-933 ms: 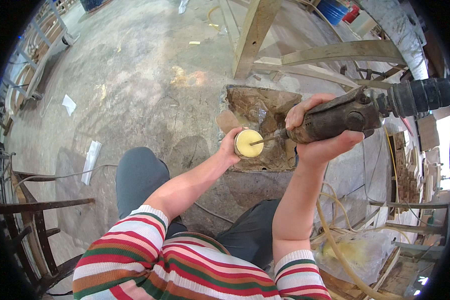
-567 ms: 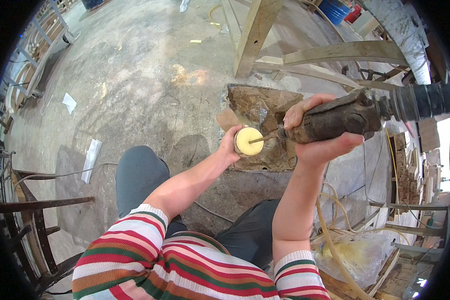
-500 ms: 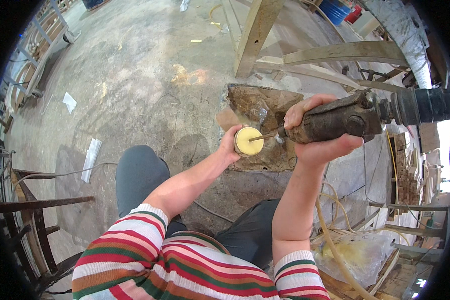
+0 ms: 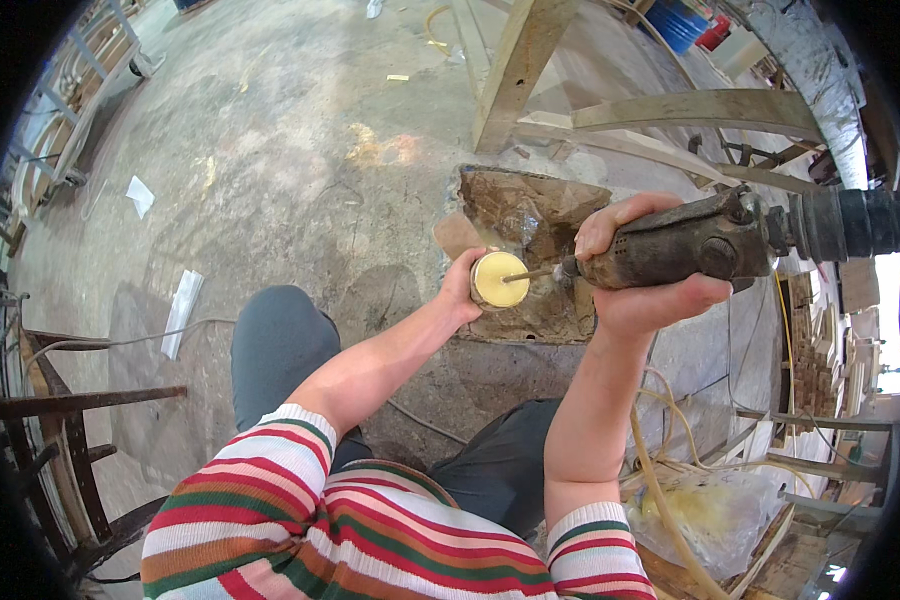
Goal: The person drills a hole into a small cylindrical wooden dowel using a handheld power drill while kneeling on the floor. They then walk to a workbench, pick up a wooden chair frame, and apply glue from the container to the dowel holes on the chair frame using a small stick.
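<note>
Keeps the fingers of the left hand (image 4: pixel 459 289) clamped round the cup (image 4: pixel 482 298) above the brown floor patch (image 4: pixel 560 196) and those of the right hand (image 4: pixel 638 308) round the power tool (image 4: pixel 660 250), barely shifting the rod (image 4: pixel 534 274) in the yellow contents (image 4: pixel 497 288), thus working on uninterrupted.

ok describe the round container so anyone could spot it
Find the brown patch on the floor. Over its left side, the left hand holds a round container. Pale yellow on top, it stands out against the dark power tool beside it.
</note>
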Demonstrator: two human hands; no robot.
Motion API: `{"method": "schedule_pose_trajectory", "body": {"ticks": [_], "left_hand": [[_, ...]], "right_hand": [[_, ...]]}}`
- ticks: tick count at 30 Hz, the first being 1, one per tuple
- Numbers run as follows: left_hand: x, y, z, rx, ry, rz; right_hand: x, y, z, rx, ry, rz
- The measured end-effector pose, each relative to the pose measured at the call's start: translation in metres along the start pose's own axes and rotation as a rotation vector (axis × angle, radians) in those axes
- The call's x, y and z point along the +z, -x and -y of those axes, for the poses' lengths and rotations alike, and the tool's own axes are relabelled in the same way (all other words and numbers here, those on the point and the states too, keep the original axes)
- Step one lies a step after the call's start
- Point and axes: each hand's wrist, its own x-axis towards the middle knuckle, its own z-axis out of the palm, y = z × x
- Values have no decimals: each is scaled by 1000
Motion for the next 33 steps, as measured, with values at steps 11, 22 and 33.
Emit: {"method": "schedule_pose_trajectory", "body": {"ticks": [11, 22, 33], "left_hand": [[-4, -5, -1, -7, 1, 14], [-6, -4, 3, -26, -19, -9], [-10, -4, 8, -63, -31, -20]], "right_hand": [[-4, -1, -4, -6, -42, 9], [-2, -1, -9, 36, -121, 34], [7, 2, -12, 64, 68, -6]]}}
